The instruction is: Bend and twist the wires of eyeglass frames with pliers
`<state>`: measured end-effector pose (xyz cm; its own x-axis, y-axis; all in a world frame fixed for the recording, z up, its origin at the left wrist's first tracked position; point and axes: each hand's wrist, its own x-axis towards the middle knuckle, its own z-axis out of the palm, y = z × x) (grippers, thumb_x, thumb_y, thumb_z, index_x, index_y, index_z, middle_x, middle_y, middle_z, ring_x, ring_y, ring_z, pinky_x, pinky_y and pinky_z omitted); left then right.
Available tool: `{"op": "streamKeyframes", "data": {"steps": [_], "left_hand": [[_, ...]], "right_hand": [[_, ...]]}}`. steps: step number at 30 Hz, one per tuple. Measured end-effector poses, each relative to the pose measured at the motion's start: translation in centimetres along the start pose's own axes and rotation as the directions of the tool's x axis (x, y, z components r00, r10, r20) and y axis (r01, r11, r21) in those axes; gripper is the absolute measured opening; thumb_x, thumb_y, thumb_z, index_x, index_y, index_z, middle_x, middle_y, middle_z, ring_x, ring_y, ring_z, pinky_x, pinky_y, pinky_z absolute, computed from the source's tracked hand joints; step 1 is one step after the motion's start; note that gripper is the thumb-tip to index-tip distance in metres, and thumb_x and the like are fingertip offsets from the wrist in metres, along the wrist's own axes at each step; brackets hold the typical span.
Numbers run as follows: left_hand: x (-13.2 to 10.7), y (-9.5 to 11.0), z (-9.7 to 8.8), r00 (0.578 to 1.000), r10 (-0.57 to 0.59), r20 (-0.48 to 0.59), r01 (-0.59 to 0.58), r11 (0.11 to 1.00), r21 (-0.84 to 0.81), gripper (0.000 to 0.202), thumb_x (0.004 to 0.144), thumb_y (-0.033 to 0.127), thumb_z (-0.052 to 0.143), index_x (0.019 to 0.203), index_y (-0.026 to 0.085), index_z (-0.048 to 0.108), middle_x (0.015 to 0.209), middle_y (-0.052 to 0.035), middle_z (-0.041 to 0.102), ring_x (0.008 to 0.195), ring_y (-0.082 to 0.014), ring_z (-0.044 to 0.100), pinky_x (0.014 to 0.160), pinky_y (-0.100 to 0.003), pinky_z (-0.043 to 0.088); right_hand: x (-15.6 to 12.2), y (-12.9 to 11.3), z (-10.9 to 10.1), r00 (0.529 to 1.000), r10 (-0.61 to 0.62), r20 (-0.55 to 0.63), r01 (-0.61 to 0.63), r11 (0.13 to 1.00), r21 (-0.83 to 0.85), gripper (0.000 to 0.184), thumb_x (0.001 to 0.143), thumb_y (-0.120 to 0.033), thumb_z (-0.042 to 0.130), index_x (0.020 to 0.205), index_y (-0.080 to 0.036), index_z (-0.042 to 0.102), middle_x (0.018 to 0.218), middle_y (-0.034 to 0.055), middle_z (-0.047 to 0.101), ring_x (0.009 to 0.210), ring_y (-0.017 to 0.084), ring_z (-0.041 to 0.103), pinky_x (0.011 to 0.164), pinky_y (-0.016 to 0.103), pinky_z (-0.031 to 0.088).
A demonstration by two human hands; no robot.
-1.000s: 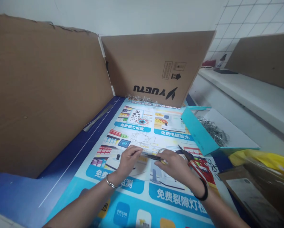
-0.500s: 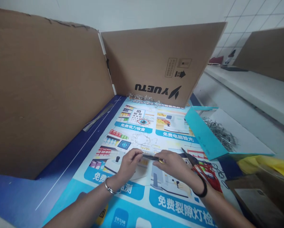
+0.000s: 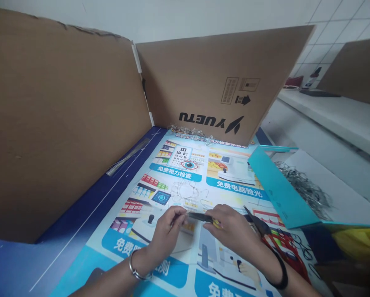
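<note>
My right hand (image 3: 230,227) is wrapped round a pair of pliers (image 3: 200,217) with dark jaws and a bit of yellow handle showing. The jaws point left and reach the fingertips of my left hand (image 3: 169,231). Those fingers are pinched together; whatever is between them is too small to make out. Just beyond both hands, thin loops of wire (image 3: 186,190) lie on the printed poster sheet (image 3: 179,284). Beside my right forearm lies a dark, pointed tool (image 3: 257,222), partly hidden by the arm.
A teal box (image 3: 282,198) on the right holds a tangle of wire pieces (image 3: 305,187). Cardboard panels (image 3: 200,82) stand at the back and left. Small clear and metallic bits (image 3: 191,131) line the back panel's foot. Red items (image 3: 288,247) and dark rings lie near my right arm.
The view has shifted slightly, so the hands sit a little lower in it. The pliers stay in my right hand, with their jaws still by my left fingertips.
</note>
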<state>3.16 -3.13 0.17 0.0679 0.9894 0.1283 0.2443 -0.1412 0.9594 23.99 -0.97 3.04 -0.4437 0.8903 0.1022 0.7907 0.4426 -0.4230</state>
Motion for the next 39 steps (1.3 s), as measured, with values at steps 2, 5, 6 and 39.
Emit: {"op": "streamKeyframes", "data": {"steps": [2,5,6,39], "left_hand": [[-0.1,0.0,-0.1,1.0,-0.006,0.007,0.006,1.0,0.001,0.013,0.088,0.027,0.047,0.09,0.019,0.057,0.075,-0.001,0.06,0.071,-0.0142,0.059,0.069,-0.025,0.047],[-0.1,0.1,-0.2,1.0,-0.007,-0.007,0.007,1.0,-0.002,0.012,0.087,0.027,0.048,0.089,0.019,0.057,0.075,-0.001,0.061,0.071,-0.0144,0.059,0.069,-0.026,0.047],[0.0,0.1,-0.2,1.0,-0.007,-0.012,0.007,1.0,-0.004,0.012,0.086,0.026,0.048,0.089,0.019,0.057,0.075,-0.001,0.061,0.071,-0.0143,0.059,0.069,-0.025,0.047],[-0.6,0.7,0.4,0.985,0.069,-0.159,-0.063,0.997,0.04,0.009,0.083,0.023,0.055,0.089,0.019,0.06,0.086,-0.0025,0.065,0.081,-0.0158,0.065,0.073,-0.026,0.053]], "right_hand": [[0.0,0.3,0.5,1.0,-0.005,-0.004,0.005,1.0,0.02,0.019,0.079,-0.033,0.06,0.094,-0.025,0.068,0.087,0.0045,0.065,0.086,0.019,0.058,0.078,0.03,0.045],[-0.1,0.4,0.9,1.0,-0.004,0.01,0.004,0.998,0.068,0.021,0.079,-0.034,0.06,0.097,-0.026,0.067,0.089,0.0041,0.065,0.087,0.019,0.059,0.077,0.03,0.046],[-0.2,0.4,0.9,1.0,-0.001,0.006,0.001,0.997,0.08,0.022,0.079,-0.034,0.06,0.098,-0.026,0.067,0.09,0.0039,0.065,0.087,0.019,0.059,0.077,0.029,0.046],[-0.7,-1.1,0.8,0.999,0.039,-0.013,-0.038,0.995,0.095,0.018,0.081,-0.033,0.058,0.093,-0.025,0.068,0.087,0.0021,0.068,0.083,0.018,0.061,0.074,0.027,0.046]]}}
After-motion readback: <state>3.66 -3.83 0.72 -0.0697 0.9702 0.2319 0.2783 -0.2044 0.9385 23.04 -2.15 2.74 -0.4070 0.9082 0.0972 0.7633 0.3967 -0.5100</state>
